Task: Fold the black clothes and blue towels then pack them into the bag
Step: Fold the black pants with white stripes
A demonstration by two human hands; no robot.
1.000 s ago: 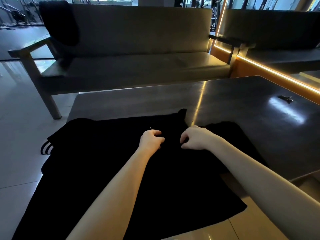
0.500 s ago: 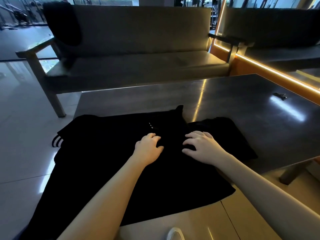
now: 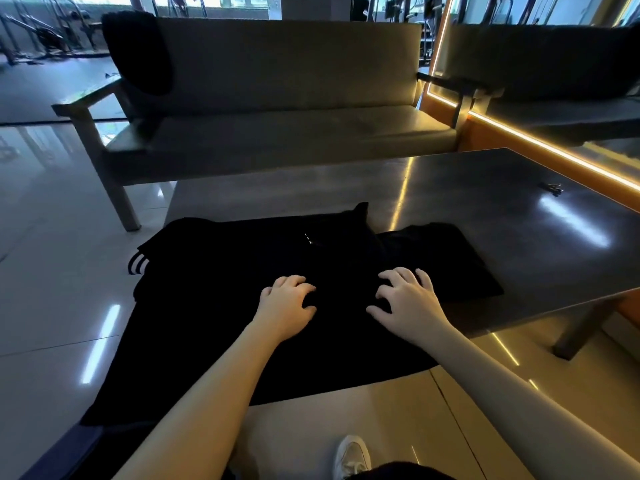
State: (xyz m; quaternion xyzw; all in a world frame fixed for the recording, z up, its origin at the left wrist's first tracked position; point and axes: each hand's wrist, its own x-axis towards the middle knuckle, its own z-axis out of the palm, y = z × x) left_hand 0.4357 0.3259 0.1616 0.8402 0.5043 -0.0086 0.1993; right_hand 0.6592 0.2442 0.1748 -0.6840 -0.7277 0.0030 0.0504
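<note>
Left hand (image 3: 287, 304): grip slack, resting on cloth, pinching nothing.
Right hand (image 3: 407, 303): grip open, splayed, pressing.
Black garment (image 3: 214, 306): on counter (image 3: 485, 209), 7 o'clock corner, hem overhanging; likely soft, light, limp; take by side edges.

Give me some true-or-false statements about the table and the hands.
1. The left hand and right hand both rest on the garment. True.
2. The garment lies wholly on the table. False: its near part hangs off the edge.
3. A dark cloth hangs over the sofa back. True.
4. The right hand grips a blue towel. False: its fingers lie spread on the garment; no towel shows.
</note>
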